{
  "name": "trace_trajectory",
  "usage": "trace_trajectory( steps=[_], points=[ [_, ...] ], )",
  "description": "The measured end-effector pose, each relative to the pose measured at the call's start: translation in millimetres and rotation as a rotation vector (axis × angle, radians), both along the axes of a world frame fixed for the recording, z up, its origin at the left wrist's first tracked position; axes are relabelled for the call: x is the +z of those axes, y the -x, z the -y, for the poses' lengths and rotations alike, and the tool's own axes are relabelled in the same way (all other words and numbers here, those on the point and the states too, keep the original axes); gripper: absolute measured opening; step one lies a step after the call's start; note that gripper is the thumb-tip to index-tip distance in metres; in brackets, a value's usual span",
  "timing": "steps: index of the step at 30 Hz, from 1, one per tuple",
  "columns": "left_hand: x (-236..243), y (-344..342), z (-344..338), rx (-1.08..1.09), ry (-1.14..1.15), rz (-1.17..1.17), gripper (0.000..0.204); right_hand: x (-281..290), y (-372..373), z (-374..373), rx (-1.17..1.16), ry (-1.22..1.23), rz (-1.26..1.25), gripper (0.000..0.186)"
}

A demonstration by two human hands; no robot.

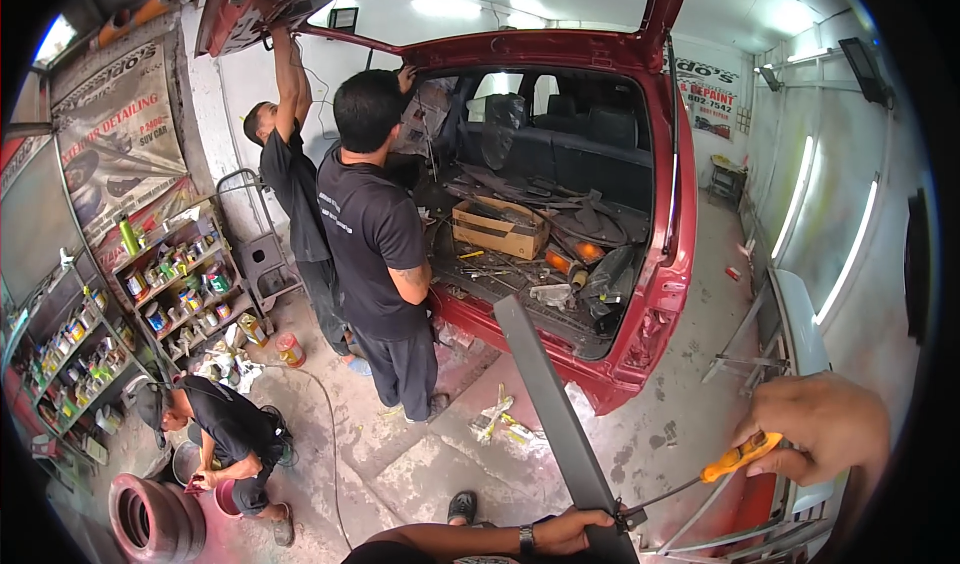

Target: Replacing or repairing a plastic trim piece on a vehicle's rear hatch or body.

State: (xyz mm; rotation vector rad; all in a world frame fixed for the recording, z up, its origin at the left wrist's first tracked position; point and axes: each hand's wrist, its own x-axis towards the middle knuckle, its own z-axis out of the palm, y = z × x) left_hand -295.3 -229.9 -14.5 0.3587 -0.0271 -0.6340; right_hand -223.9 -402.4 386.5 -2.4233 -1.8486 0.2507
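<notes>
While the left hand (568,532) clasps the long dark strip (556,404) low down, the right hand (825,424), fingers wrapped around the orange-handled screwdriver (724,466), slants its shaft down-left toward it.

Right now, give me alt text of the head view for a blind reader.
A person's right grip holds an orange-handled screwdriver pointed toward a long dark strip in the left grip. Beyond, a red vehicle stands open behind, cardboard box inside; three people nearby.

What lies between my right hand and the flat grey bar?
Head view: a yellow-handled screwdriver extends from the right hand toward the grey bar.
</notes>
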Motion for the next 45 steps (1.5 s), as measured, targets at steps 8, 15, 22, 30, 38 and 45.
trace_trajectory(
  steps=[8, 15, 22, 30, 38, 45],
  points=[
    [11.1, -6.0, -12.4, -0.027, -0.025, -0.028, 0.041, -0.5, 13.6, -14.4, -0.231, 0.147, 0.296, 0.035],
    [7.4, -12.3, -21.1, 0.070, -0.056, -0.103, 0.025, -19.1, -2.6, -37.6, -0.213, -0.258, 0.152, 0.032],
    [7.8, -24.6, -49.3, 0.060, -0.042, -0.094, 0.023, -4.2, -14.9, -56.6, -0.222, 0.105, 0.333, 0.044],
    [11.3, -51.3, -103.1, 0.051, -0.031, -0.014, 0.027, -1.2, -30.6, -111.2, -0.312, -0.089, 0.284, 0.035],
    [19.5, -74.0, -159.4, 0.007, -0.002, 0.013, 0.036, 4.5, -55.9, -162.3, 0.056, -0.064, 0.138, 0.025],
    [21.3, -86.8, -196.8, 0.036, 0.008, -0.049, 0.034, 11.8, -64.5, -202.0, 0.004, 0.006, 0.183, 0.026]
  ],
)
